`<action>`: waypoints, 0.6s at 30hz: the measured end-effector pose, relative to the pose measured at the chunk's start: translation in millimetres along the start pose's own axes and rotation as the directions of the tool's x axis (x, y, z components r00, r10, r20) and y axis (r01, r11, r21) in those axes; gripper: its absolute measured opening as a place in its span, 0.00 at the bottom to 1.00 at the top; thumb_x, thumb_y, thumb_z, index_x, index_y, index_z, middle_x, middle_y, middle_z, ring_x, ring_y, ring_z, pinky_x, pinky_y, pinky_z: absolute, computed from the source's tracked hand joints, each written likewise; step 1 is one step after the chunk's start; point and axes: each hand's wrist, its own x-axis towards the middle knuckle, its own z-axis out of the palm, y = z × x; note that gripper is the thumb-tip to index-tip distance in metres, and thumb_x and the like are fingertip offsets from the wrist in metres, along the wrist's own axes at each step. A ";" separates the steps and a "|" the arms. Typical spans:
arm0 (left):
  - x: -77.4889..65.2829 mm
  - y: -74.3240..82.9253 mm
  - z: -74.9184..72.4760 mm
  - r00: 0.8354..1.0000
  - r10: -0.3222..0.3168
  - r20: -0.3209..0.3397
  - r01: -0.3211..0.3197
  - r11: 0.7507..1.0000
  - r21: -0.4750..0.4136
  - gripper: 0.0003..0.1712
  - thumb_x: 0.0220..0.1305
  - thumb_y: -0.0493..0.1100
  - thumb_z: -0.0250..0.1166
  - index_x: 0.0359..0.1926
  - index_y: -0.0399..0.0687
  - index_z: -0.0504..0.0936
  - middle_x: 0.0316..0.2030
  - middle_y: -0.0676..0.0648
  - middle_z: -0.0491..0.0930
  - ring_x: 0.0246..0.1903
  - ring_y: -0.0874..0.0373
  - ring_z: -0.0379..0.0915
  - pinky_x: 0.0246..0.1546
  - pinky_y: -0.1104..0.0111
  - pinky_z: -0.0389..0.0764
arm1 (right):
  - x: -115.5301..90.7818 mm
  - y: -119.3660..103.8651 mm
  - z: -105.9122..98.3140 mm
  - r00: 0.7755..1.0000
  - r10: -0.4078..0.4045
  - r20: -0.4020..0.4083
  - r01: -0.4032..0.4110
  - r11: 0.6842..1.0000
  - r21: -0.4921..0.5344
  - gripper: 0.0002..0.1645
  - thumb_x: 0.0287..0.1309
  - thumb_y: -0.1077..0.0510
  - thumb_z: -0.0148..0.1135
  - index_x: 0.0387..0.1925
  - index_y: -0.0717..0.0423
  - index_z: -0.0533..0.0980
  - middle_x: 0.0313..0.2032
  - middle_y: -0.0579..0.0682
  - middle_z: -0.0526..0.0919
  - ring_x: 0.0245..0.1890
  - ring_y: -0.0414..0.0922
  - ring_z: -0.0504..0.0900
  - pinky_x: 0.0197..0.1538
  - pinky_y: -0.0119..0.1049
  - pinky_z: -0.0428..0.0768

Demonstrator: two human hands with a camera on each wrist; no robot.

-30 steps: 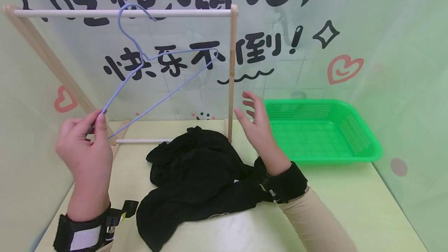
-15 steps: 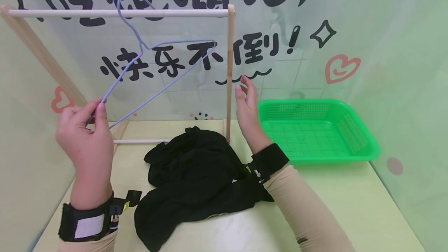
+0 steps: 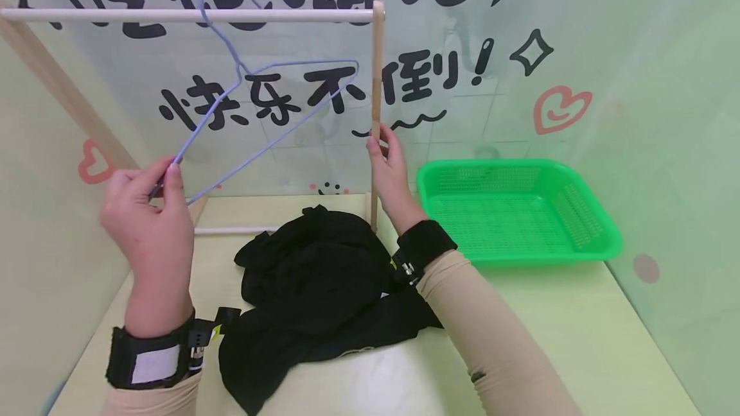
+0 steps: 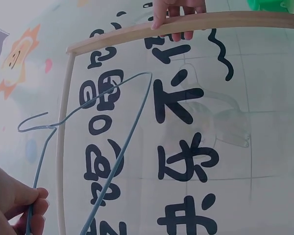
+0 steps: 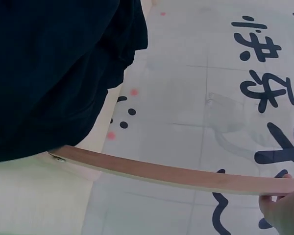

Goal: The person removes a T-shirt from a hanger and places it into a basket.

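My left hand [image 3: 151,217] pinches one sloping arm of a light blue wire clothes hanger [image 3: 211,111] between thumb and fingers. The hanger is raised in front of the drying rack [image 3: 277,15], and its hook overlaps the white top rod in the head view. My right hand [image 3: 395,175] grips the rack's right wooden post [image 3: 376,76]; in the left wrist view, its fingers [image 4: 176,36] show on both sides of that post. A black garment [image 3: 324,275] lies crumpled on the table below, bare of the hanger. The right wrist view also shows this garment [image 5: 54,68] near the post's foot.
A green perforated basket [image 3: 520,255] stands on the table [image 3: 578,339] at the right, beyond my right forearm. The rack's lower rod [image 3: 231,230] runs behind the garment. A printed curtain [image 3: 462,121] with black characters hangs behind the rack.
My right hand has moved left from beside the basket and taken hold of the rack's post. My left hand has raised the hanger a little. The garment has stayed put.
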 end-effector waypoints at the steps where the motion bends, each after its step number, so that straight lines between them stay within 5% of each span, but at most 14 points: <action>1: -0.5 0.7 0.9 1.000 0.004 0.002 -0.004 1.000 -0.002 0.12 0.63 0.46 0.62 0.44 0.50 0.86 0.26 0.69 0.61 0.28 0.85 0.67 0.25 0.83 0.63 | -1.6 -3.7 0.8 1.000 0.002 0.000 -0.002 1.000 0.003 0.27 0.70 0.56 0.48 0.66 0.59 0.61 0.61 0.58 0.68 0.58 0.52 0.71 0.62 0.42 0.70; 5: -2.0 1.9 4.7 1.000 0.011 0.012 -0.011 1.000 -0.006 0.13 0.63 0.46 0.62 0.44 0.49 0.86 0.26 0.68 0.61 0.29 0.84 0.67 0.25 0.82 0.63 | -8.9 -16.0 -1.0 1.000 -0.002 0.004 0.002 1.000 -0.023 0.25 0.68 0.59 0.50 0.63 0.64 0.64 0.57 0.62 0.71 0.56 0.54 0.74 0.60 0.43 0.72; 18: -2.6 2.2 11.0 1.000 -0.001 0.023 0.001 1.000 0.020 0.13 0.64 0.47 0.61 0.45 0.51 0.86 0.25 0.69 0.61 0.29 0.83 0.66 0.25 0.82 0.65 | 2.0 2.5 -10.2 0.996 -0.065 0.059 0.068 0.997 -0.049 0.26 0.67 0.57 0.52 0.62 0.64 0.66 0.54 0.61 0.73 0.53 0.53 0.77 0.60 0.44 0.73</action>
